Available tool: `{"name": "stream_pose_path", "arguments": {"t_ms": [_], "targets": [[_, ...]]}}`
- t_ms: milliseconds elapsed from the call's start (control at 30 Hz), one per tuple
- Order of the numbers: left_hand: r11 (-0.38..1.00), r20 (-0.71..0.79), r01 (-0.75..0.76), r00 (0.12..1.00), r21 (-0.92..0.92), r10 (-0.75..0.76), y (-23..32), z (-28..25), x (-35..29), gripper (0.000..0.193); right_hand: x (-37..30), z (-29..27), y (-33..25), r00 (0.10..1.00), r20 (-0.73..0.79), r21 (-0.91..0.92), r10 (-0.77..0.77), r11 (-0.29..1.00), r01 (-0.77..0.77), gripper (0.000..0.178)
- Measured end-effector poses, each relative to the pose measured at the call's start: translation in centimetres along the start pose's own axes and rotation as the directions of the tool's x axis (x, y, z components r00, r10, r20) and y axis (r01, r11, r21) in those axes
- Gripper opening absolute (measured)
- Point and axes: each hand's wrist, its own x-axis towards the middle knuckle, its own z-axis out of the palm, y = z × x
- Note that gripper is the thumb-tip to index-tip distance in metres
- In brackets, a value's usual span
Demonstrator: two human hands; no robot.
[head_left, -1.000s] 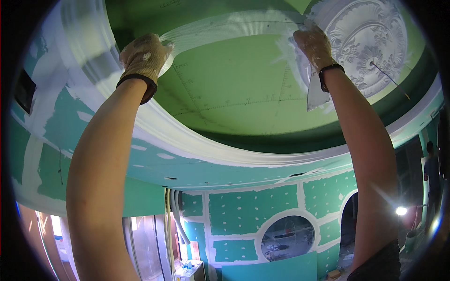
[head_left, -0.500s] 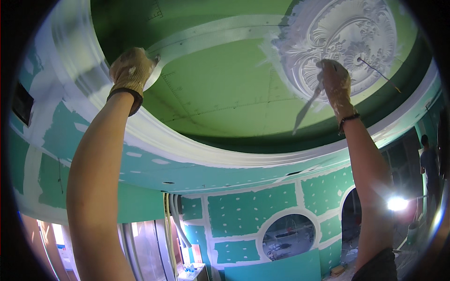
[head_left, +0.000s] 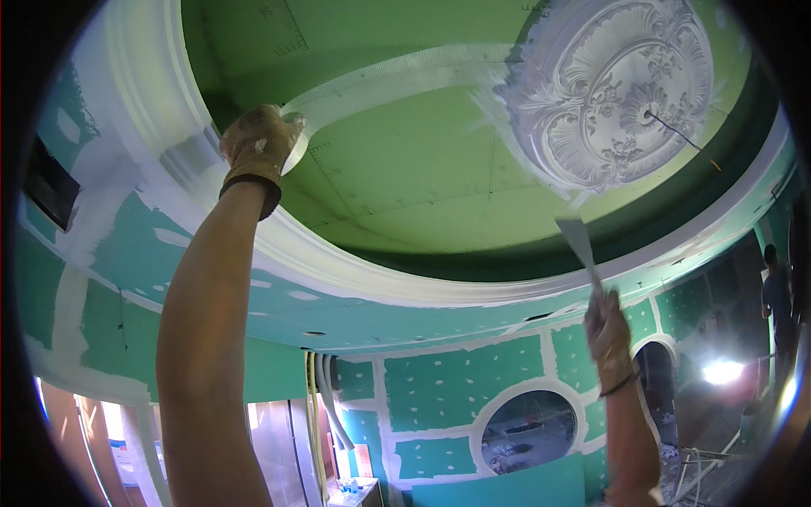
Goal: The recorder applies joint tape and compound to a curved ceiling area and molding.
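Mesh tape (head_left: 397, 80) runs as a pale gridded band across the green ceiling board (head_left: 397, 177), and its near end sits under my left hand (head_left: 258, 144). The gloved fingers (head_left: 283, 135) there are curled and pressed up against the ceiling, holding what looks like the roll or the loose end of the tape flat to the board; I judge the hand is raised that high so the band stays tight along the seam and does not sag away from it. Exactly how much of the tape is inside the grip I cannot tell, since the glove hides it.

My right hand (head_left: 610, 334) hangs lower, well apart from the ceiling, with its fingers closed round the handle of a putty knife (head_left: 581, 245). The blade points up and slightly left, its flat tip clear of any surface, which reads to me as a tool kept ready rather than working.

Further out, the tape's far end reaches the ornate white plaster rosette (head_left: 617, 89), where smeared white filler surrounds the rim and a thin wire hangs from its centre. A curved white cornice (head_left: 372, 275) rings the recessed ceiling. Below it the green walls carry white filled joints and a round opening (head_left: 528, 427). At the far right another person (head_left: 773, 291) stands beside a bright work lamp (head_left: 718, 372).
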Motion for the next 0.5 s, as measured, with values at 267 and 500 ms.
{"name": "stream_pose_path", "arguments": {"t_ms": [267,500], "targets": [[0.992,0.132,0.074,0.988,0.098,-0.086,2.2,-1.7,-0.3,0.052,-9.2,2.8,14.4,0.882,0.235,0.199,0.408,0.868,-0.455,0.020],[0.990,0.118,0.083,0.988,0.116,-0.097,1.0,-2.2,-1.2,0.050,-2.9,29.4,11.4,0.877,0.417,0.213,0.239,0.912,-0.350,0.024]]}}
